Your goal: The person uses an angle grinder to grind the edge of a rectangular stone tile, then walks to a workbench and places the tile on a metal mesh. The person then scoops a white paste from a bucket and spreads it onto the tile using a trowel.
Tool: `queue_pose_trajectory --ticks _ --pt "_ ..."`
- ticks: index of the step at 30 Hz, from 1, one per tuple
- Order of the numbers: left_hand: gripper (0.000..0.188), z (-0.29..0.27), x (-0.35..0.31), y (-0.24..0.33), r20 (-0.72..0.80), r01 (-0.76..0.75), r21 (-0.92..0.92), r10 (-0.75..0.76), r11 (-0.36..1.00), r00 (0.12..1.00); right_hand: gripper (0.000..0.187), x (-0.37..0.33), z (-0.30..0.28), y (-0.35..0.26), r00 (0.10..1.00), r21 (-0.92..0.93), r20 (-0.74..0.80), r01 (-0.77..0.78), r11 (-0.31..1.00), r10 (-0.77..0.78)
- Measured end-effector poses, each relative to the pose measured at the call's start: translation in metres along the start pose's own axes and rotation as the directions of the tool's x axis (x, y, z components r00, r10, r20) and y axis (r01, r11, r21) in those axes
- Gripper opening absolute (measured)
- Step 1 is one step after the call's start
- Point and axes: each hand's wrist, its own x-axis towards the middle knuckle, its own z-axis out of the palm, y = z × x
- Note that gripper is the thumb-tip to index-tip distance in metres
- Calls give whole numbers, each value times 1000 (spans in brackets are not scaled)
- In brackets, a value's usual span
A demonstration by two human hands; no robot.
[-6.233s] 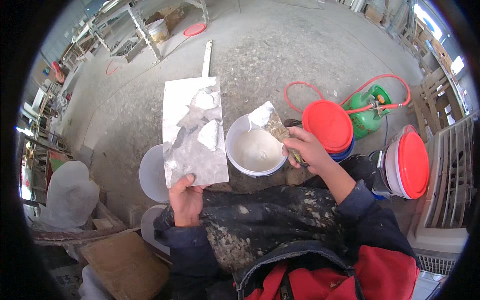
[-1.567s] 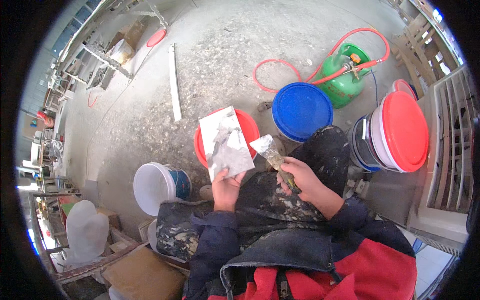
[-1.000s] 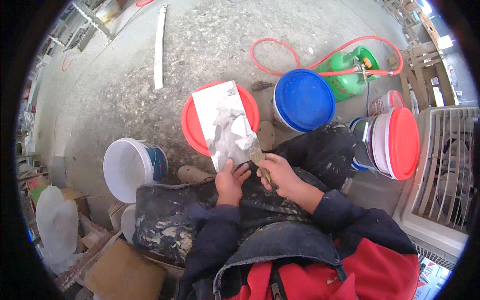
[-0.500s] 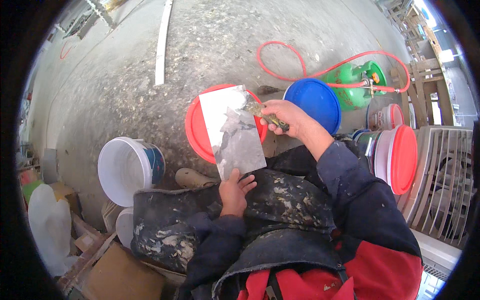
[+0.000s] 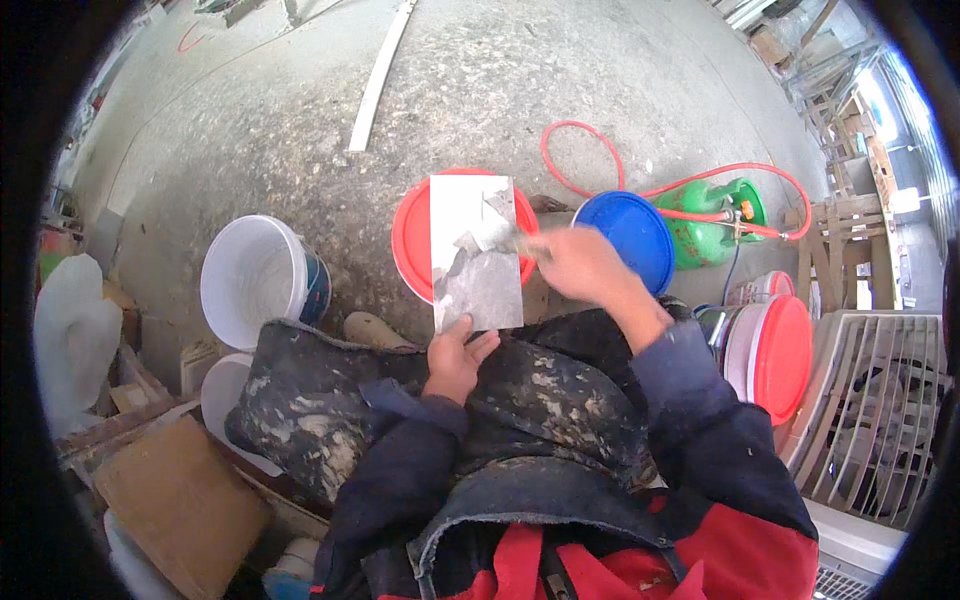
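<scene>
A thin rectangular panel (image 5: 477, 290), white above and coated in uneven grey below, rests at its upper part on a red-lidded bucket (image 5: 412, 240). My left hand (image 5: 456, 362) grips its lower edge, the thumb on top and the other fingers partly hidden beneath. My right hand (image 5: 580, 266), smeared by motion, is closed around the handle of a putty knife (image 5: 528, 244). The knife's blade lies over the panel's right side, near the upper border of the grey coat. A small grey patch shows at the panel's upper right.
An open white bucket (image 5: 250, 270) stands left. To the right are a blue lid (image 5: 630, 240), a green gas cylinder (image 5: 690, 235) with a red hose (image 5: 725, 168), red-lidded buckets (image 5: 783, 360) and a slatted plastic crate (image 5: 870, 420). Cardboard (image 5: 180, 500) lies lower left.
My right hand and the putty knife have moved down the panel from its top right corner. My left hand keeps its hold on the lower edge. The whole view has shifted slightly.
</scene>
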Motion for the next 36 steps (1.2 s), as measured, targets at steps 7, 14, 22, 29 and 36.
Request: queue_pose_trajectory --ticks 7,14,22,29,36 --pt "42 7 1 -5 -4 13 -48 -14 999 1000 34 17 16 8 984 -93 176 28 995 -12" --pt "45 9 -2 -7 20 -15 -63 16 998 1000 30 65 8 8 989 45 -146 -9 999 16" --pt "45 15 -8 4 3 -34 -33 34 999 999 33 4 -17 -14 998 -41 60 40 998 -37" --pt "44 16 -4 -3 -4 -18 -18 18 1000 1000 40 -2 44 -10 999 8 21 27 1000 -27" --pt "41 9 -5 -3 20 -52 -63 53 997 998 33 52 -5 -14 998 16 -68 -2 1000 3"
